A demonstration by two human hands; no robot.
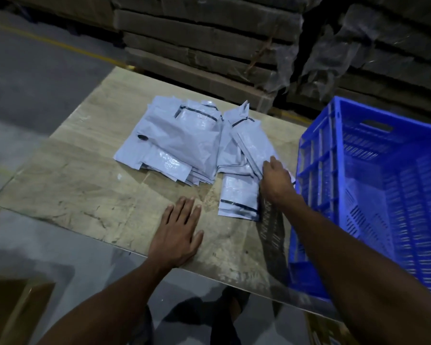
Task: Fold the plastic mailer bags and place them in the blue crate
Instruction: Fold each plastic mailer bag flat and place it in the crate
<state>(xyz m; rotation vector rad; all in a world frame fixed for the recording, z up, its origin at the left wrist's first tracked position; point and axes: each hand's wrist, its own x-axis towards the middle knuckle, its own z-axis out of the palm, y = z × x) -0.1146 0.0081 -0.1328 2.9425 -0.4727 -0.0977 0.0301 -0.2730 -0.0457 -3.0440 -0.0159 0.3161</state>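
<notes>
Left hand (pixel 177 235) flat on worn table (pixel 85 195), perhaps warehouse.

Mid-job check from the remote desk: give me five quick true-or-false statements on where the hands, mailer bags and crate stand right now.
1. The left hand lies flat on the table. True.
2. The right hand is inside the blue crate. False: it is on the mailer bags, beside the crate.
3. The crate sits to the right of the bags. True.
4. The bags are piled on the floor. False: they lie on the table.
5. The left hand holds a bag. False: it holds nothing.
</notes>
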